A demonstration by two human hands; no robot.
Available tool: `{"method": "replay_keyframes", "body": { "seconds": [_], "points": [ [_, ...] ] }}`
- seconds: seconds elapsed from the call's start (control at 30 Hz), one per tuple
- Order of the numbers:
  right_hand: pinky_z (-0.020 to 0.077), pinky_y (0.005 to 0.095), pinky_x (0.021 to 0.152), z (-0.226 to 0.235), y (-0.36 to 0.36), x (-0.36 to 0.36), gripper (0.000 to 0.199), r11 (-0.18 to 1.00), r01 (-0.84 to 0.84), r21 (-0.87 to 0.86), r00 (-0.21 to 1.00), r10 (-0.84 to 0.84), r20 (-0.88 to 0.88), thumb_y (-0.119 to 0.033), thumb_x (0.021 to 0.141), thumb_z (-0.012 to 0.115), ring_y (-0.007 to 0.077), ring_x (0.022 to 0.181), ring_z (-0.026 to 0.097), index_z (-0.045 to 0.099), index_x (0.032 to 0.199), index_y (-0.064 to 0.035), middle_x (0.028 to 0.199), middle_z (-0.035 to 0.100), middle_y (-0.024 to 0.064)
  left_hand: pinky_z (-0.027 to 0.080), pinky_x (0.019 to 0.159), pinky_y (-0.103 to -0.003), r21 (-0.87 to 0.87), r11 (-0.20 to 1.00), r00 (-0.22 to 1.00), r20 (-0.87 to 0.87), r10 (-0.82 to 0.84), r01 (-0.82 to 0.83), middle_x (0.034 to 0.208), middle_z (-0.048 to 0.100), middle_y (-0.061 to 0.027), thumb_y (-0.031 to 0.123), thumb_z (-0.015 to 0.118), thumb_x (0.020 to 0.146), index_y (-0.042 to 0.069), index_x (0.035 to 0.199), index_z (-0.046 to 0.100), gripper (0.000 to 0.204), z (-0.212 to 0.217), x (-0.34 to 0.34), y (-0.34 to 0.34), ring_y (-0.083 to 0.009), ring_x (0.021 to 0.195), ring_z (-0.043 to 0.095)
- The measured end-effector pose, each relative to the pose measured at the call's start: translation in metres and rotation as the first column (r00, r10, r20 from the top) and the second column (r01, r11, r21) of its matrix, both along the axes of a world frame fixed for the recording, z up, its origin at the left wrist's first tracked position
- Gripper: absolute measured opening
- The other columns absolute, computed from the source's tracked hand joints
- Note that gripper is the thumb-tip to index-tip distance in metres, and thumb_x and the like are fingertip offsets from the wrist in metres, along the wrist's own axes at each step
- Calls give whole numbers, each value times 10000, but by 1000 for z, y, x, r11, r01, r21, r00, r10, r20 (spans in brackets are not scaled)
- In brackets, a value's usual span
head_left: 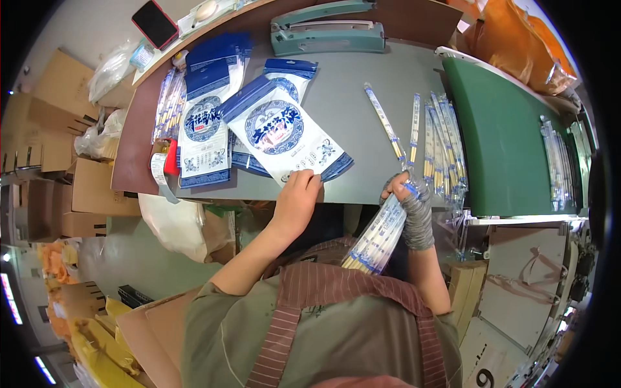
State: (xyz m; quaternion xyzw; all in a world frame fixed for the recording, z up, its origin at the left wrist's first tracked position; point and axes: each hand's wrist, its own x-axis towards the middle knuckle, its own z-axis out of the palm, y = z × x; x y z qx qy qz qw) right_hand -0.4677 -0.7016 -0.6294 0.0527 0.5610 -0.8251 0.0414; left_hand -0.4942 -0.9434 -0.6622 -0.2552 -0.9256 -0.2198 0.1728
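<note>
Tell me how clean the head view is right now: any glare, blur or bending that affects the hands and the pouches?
Head view: even, soft light, no hard shadows; the printed pouch under the left hand is sharp with faint sheen. The gloved right hand and its bundle of wrapped chopsticks are slightly soft. Fisheye bends the green conveyor and table edge; corners are black.
</note>
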Motion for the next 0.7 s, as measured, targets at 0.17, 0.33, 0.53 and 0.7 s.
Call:
{"method": "replay_keyframes", "body": {
  "seconds": [0.17,0.33,0.53,0.7],
  "points": [
    [472,254,625,0,-4,0,225,999,-29,22,997,30,-70,-271,847,643,125,658,578,592,826,-52,765,621,71,478,753,-389,107,994,994,100,-41,31,984,562,-127,25,630,780,-6,1002,577,231,7,-5,0,-317,883,553],
    [487,262,681,2,-10,10,185,999,19,-47,1000,-19,10,-212,791,691,135,735,598,609,860,-62,816,617,55,488,785,-396,-1,999,996,69,-54,55,995,603,-142,31,643,800,2,1083,586,290,12,13,4,-330,912,584],
    [477,269,671,3,-7,7,251,994,-23,109,974,47,-221,-304,844,638,114,732,591,615,814,-56,741,627,37,511,727,-398,-171,972,985,-32,-167,159,997,618,-154,-22,607,802,2,1065,592,265,18,33,-34,-338,884,607],
    [483,280,703,7,-20,-1,227,995,-56,86,973,73,-217,-273,864,614,119,724,588,614,805,-54,739,615,31,490,715,-343,211,976,891,450,-54,-47,884,618,-162,9,624,804,-20,964,624,163,4,-5,-21,-311,804,606]
  ]
}}
